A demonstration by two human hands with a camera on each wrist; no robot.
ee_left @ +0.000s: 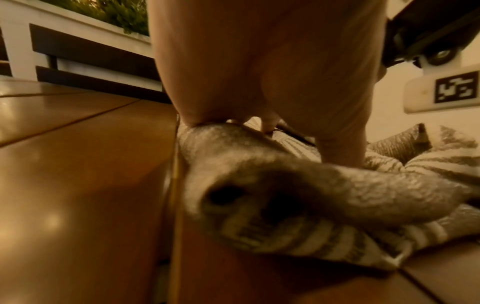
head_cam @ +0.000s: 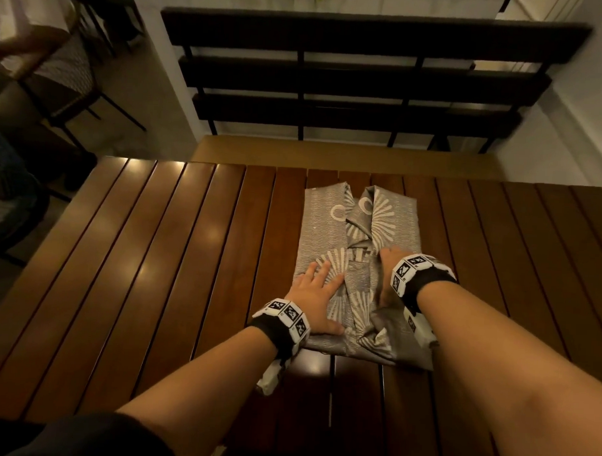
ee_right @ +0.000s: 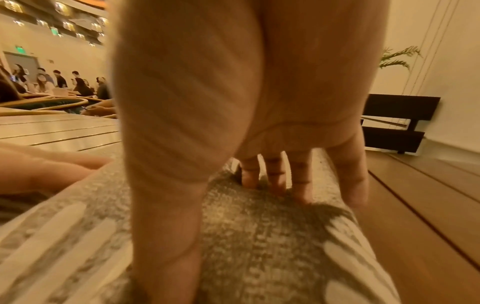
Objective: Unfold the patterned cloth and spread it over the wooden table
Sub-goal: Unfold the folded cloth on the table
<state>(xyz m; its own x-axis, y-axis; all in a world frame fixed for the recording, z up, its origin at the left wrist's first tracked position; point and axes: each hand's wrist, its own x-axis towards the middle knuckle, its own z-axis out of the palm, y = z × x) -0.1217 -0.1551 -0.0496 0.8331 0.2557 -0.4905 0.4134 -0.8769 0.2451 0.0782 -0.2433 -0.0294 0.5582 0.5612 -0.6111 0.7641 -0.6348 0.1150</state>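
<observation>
A grey patterned cloth [head_cam: 327,222] with white fan shapes lies folded in a long rectangle on the slatted wooden table [head_cam: 155,257], right of the middle. My left hand [head_cam: 319,293] lies flat on its near left half, fingers spread and straight. My right hand [head_cam: 388,265] arches over the near right half, thumb stretched along the fabric. In the right wrist view the fingertips [ee_right: 275,185] press down on the cloth [ee_right: 259,236] without clasping it. The left wrist view shows the palm [ee_left: 272,61] above a rolled fold of the cloth [ee_left: 337,195]. The near edge is rumpled.
A dark slatted bench [head_cam: 359,83] stands against the wall just beyond the table's far edge. A chair [head_cam: 59,76] and a seated person are off the left side. The right wrist view shows people [ee_right: 64,82] at distant tables and a plant [ee_right: 400,57].
</observation>
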